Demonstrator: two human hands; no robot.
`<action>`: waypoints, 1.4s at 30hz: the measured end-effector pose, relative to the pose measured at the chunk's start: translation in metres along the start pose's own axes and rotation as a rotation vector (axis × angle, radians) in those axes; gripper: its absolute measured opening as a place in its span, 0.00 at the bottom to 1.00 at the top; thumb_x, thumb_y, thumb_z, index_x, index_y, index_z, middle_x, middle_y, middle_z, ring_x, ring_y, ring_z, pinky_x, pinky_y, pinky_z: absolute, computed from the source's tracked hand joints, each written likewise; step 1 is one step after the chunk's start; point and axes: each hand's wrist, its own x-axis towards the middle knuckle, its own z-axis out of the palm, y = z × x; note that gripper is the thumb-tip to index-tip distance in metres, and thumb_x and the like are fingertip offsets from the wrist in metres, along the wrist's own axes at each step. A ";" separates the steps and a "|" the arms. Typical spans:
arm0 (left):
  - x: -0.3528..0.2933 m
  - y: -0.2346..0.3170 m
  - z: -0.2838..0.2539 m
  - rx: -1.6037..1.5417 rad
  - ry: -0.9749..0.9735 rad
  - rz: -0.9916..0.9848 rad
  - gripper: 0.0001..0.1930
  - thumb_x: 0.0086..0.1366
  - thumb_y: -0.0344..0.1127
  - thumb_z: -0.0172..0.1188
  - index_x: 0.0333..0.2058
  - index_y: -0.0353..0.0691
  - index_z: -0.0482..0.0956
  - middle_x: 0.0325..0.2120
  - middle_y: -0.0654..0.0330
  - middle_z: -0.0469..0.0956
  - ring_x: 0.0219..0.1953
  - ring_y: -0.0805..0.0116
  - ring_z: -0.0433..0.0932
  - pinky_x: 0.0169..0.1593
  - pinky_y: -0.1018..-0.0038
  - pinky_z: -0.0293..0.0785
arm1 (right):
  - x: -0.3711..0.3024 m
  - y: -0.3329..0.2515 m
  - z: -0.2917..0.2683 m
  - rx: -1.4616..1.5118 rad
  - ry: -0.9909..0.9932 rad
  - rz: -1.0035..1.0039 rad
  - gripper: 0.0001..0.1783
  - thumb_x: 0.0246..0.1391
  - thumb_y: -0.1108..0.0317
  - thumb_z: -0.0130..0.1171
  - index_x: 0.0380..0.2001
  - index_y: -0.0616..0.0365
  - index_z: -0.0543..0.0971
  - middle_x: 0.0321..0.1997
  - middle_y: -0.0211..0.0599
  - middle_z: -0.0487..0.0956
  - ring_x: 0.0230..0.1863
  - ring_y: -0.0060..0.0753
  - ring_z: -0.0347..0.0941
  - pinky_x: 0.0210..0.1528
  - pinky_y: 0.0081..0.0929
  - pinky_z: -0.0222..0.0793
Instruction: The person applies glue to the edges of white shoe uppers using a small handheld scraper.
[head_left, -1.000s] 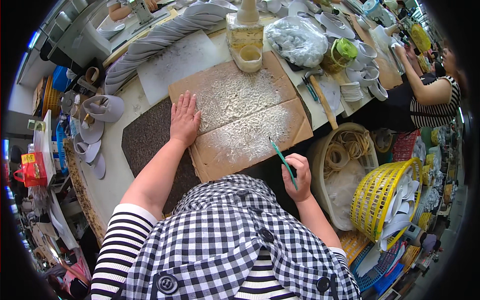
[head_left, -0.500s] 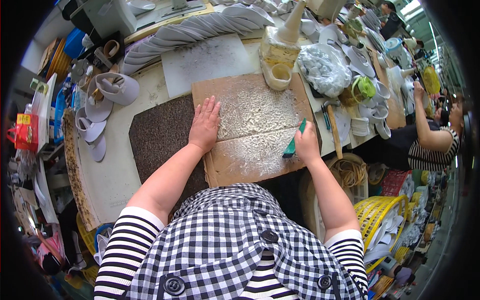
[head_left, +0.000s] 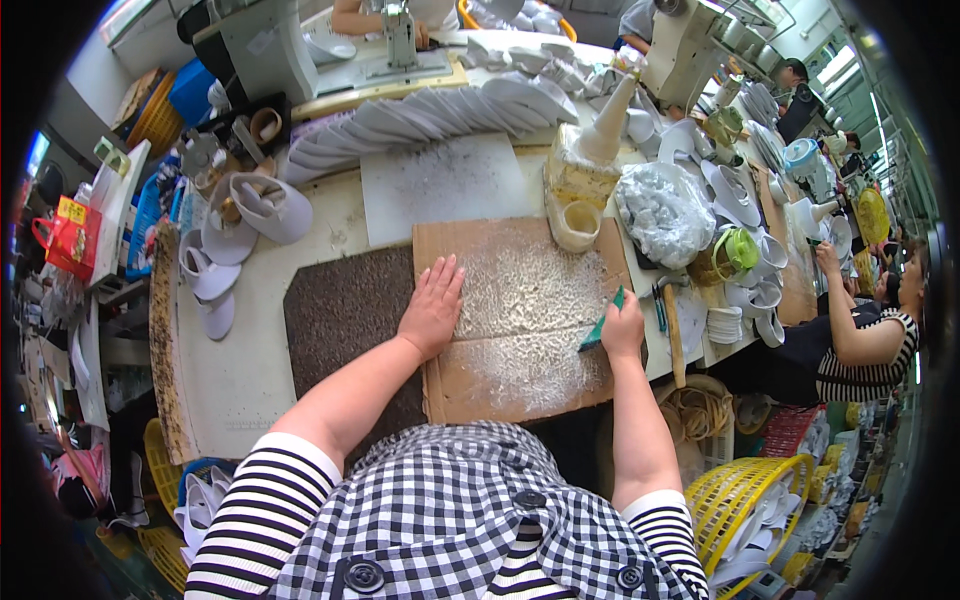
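Note:
My left hand (head_left: 432,310) lies flat, fingers stretched, on the left part of a brown cardboard sheet (head_left: 440,385). In my right hand (head_left: 624,328) is a flat green scraper (head_left: 597,334), its edge angled down to the cardboard on the right side. A rough layer of whitish glue (head_left: 525,300) covers the middle of the sheet, crossed by a crease. Beyond its far edge stands a glue-smeared plastic bottle (head_left: 575,180) with a cone nozzle, and a small glue-crusted cup (head_left: 577,228) in front of it.
A dark speckled board (head_left: 345,315) lies left of the cardboard. Overlapping white visor pieces (head_left: 420,120) line the table's far side. To the right are a bundled clear plastic bag (head_left: 660,215), a wooden-handled hammer (head_left: 674,335) and a yellow basket (head_left: 745,510). A co-worker (head_left: 865,345) sits further right.
The view has tilted up, so the table sits lower in the picture and a sewing machine shows at the back. My left hand stays flat; my right keeps the scraper at the sheet's right side.

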 end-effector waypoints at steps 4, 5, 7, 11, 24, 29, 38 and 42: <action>0.002 0.003 0.006 0.035 0.012 0.012 0.27 0.68 0.38 0.43 0.63 0.34 0.54 0.67 0.48 0.47 0.70 0.54 0.44 0.70 0.61 0.40 | 0.019 0.035 -0.006 -0.065 0.265 0.156 0.22 0.54 0.65 0.46 0.53 0.59 0.66 0.43 0.57 0.77 0.43 0.61 0.74 0.45 0.49 0.68; 0.001 0.003 0.005 0.059 -0.012 0.003 0.26 0.69 0.40 0.41 0.63 0.34 0.55 0.67 0.49 0.47 0.70 0.54 0.44 0.70 0.62 0.39 | 0.029 0.036 -0.020 -0.044 0.338 0.228 0.22 0.55 0.66 0.45 0.53 0.59 0.65 0.44 0.57 0.77 0.43 0.61 0.74 0.44 0.49 0.68; 0.002 0.004 0.006 0.061 -0.012 0.001 0.26 0.69 0.40 0.41 0.63 0.35 0.55 0.67 0.49 0.47 0.70 0.55 0.43 0.70 0.62 0.39 | 0.046 0.044 -0.053 -0.046 0.431 0.235 0.21 0.56 0.66 0.45 0.53 0.60 0.64 0.44 0.57 0.77 0.43 0.61 0.73 0.44 0.49 0.68; 0.000 0.003 0.006 0.029 -0.024 -0.018 0.26 0.69 0.40 0.40 0.63 0.35 0.55 0.67 0.49 0.46 0.70 0.55 0.42 0.70 0.62 0.39 | 0.025 0.023 -0.046 0.134 0.129 -0.048 0.23 0.54 0.65 0.51 0.53 0.61 0.66 0.42 0.59 0.77 0.44 0.61 0.73 0.47 0.48 0.68; -0.001 0.003 0.005 -0.030 0.026 -0.016 0.26 0.69 0.39 0.44 0.63 0.39 0.55 0.67 0.52 0.48 0.70 0.57 0.44 0.70 0.62 0.41 | 0.025 0.010 -0.027 -0.135 0.345 -0.515 0.17 0.58 0.68 0.52 0.51 0.52 0.68 0.35 0.47 0.78 0.35 0.55 0.75 0.36 0.43 0.71; -0.003 0.002 0.003 -0.005 -0.038 -0.053 0.26 0.70 0.41 0.39 0.65 0.41 0.53 0.68 0.54 0.45 0.70 0.60 0.42 0.71 0.65 0.39 | -0.066 -0.004 -0.010 0.101 0.185 -0.624 0.11 0.59 0.71 0.53 0.46 0.55 0.72 0.41 0.43 0.76 0.39 0.46 0.75 0.41 0.34 0.71; 0.005 0.003 0.005 -0.052 -0.073 -0.097 0.28 0.69 0.42 0.39 0.65 0.41 0.51 0.69 0.55 0.40 0.71 0.62 0.36 0.71 0.61 0.32 | -0.086 -0.002 -0.068 0.079 0.328 -0.501 0.13 0.49 0.83 0.53 0.36 0.57 0.78 0.38 0.41 0.75 0.40 0.43 0.73 0.43 0.33 0.70; 0.002 0.027 -0.025 0.076 -0.234 -0.169 0.28 0.69 0.42 0.37 0.66 0.41 0.49 0.69 0.55 0.38 0.71 0.61 0.33 0.69 0.54 0.26 | -0.130 -0.011 -0.068 0.059 -0.044 -0.515 0.16 0.46 0.82 0.57 0.40 0.55 0.78 0.40 0.41 0.74 0.42 0.47 0.72 0.46 0.34 0.69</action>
